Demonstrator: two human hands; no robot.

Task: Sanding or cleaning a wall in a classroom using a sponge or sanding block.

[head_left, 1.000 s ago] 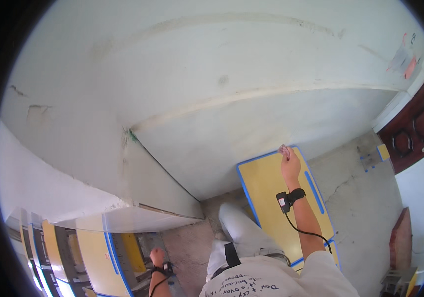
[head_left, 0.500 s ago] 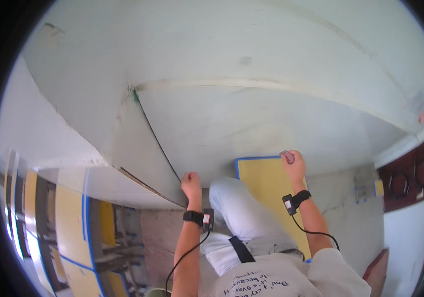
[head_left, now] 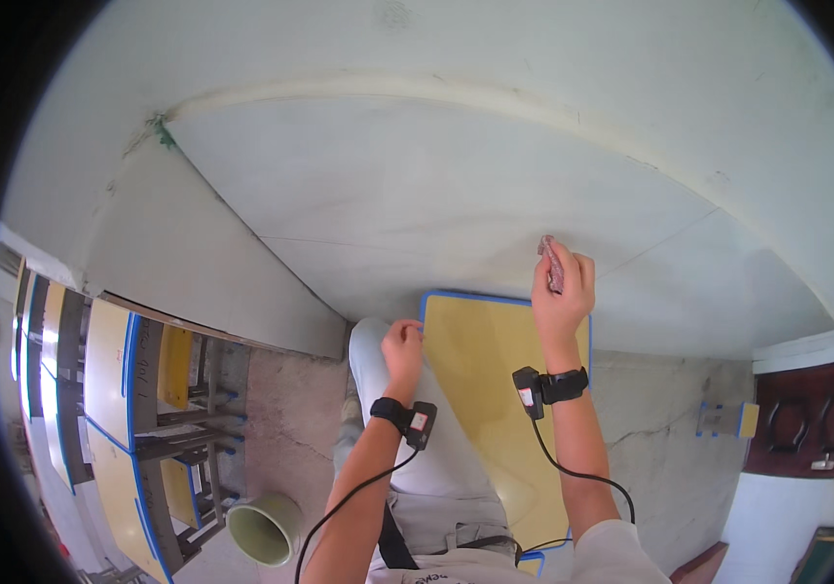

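Observation:
My right hand (head_left: 563, 284) is raised before the pale wall panel (head_left: 388, 195), its fingers pinching a small crumpled reddish-brown patterned cloth (head_left: 555, 267). Whether the cloth touches the panel I cannot tell. Below that hand lies a yellow desktop with blue edging (head_left: 485, 389). By the desktop's far left corner, above my leg, is my left hand (head_left: 403, 352), its fingers curled in and nothing seen in them. Each wrist carries a black strap with a small boxy device and a cable.
On the left stand several yellow desks with blue edges (head_left: 110, 375). A pale green bucket (head_left: 266, 529) sits on the floor near them. Far right are a dark brown door (head_left: 816, 419) and a small yellow-topped stool or desk (head_left: 748, 420).
My view has turned, bringing the bucket into sight. The right hand has risen up the panel with the cloth. My left hand has moved right, from the panel's seam to the desk corner.

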